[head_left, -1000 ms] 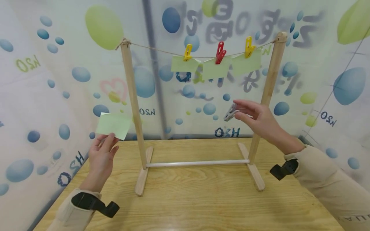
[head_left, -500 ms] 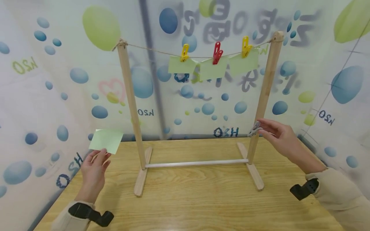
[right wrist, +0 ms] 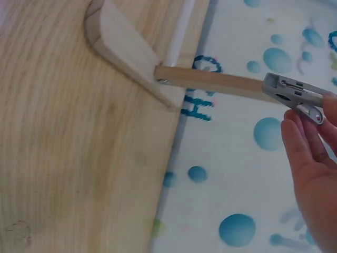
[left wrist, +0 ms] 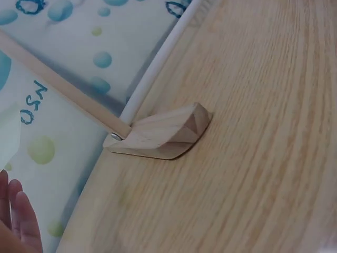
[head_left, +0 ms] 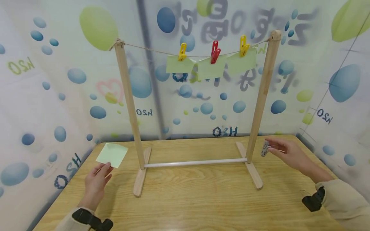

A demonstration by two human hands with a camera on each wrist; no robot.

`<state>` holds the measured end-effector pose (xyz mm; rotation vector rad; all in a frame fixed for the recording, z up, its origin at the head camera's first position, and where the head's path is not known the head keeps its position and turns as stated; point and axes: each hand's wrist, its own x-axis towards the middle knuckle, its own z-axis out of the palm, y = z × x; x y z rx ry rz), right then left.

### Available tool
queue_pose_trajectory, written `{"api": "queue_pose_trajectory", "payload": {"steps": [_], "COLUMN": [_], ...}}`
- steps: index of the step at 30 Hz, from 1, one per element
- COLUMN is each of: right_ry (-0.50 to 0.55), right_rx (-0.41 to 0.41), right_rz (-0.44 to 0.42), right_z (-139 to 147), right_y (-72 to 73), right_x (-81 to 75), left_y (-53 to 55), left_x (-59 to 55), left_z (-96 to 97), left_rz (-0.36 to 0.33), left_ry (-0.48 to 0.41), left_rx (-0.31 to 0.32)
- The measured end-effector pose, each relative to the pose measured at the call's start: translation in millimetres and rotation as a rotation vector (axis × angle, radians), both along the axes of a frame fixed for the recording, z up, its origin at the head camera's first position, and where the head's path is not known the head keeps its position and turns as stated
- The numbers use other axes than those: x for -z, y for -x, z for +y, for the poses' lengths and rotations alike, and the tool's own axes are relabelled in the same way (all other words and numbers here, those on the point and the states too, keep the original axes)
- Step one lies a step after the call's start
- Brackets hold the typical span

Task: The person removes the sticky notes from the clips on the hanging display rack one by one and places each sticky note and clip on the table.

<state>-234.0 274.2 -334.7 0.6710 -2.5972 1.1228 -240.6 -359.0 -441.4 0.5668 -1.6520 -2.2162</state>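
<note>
Left of the wooden rack, my left hand (head_left: 96, 181) pinches a pale green paper note (head_left: 112, 155) by its near edge, held above the table. Beyond the rack's right post, my right hand (head_left: 292, 155) holds a grey clothespin (head_left: 264, 148) between thumb and fingers; the right wrist view shows that clothespin (right wrist: 295, 95) up close. On the twine (head_left: 150, 49) strung between the posts hang several green notes, such as the middle one (head_left: 211, 68). A yellow clothespin (head_left: 182, 52), a red clothespin (head_left: 215, 53) and another yellow clothespin (head_left: 244, 46) grip them.
The rack's left post (head_left: 127, 102) and right post (head_left: 263, 96) stand on wooden feet, joined low down by a white rod (head_left: 196, 163). Under everything lies a wood-grain table (head_left: 196, 202). A patterned curtain (head_left: 179, 106) closes off the back and sides.
Both hands have come down toward the table, the left with the note, the right with the clothespin. The right hand has also moved right, from between the posts to outside the right one.
</note>
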Motion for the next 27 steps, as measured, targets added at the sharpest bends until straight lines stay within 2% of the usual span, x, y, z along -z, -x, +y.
{"api": "queue_pose_trajectory", "payload": {"steps": [5,9,11,17,20,27], "right_ry": [-0.053,-0.064,-0.056,-0.061,-0.075,-0.094], "right_rx": [0.049,0.098,0.121,0.151,0.152,0.145], "right_rz": [-0.096,-0.170,-0.199,-0.219,-0.208,-0.254], "right_z": [11,19,22,27,27,27], "right_y": [2.5,4.2,5.7,11.5,14.3,21.5], "right_x": [14.3,21.6,23.9,32.4,38.0,50.4], "left_y": [-14.7,-24.8,-29.3,-32.9,-32.5,-31.8], "left_x": [-6.6,-16.6,-21.5,-25.1,-22.5,-15.4], "left_z": [15.0,27.2,31.9,34.8,33.2,29.1], "left_rz": [-0.032,-0.088,-0.114,-0.185,-0.221,-0.272], "left_ry": [0.046,0.061,0.100,0.144,0.179,0.196], "left_rx": [0.021,-0.003,-0.021,-0.040,-0.036,-0.044]}}
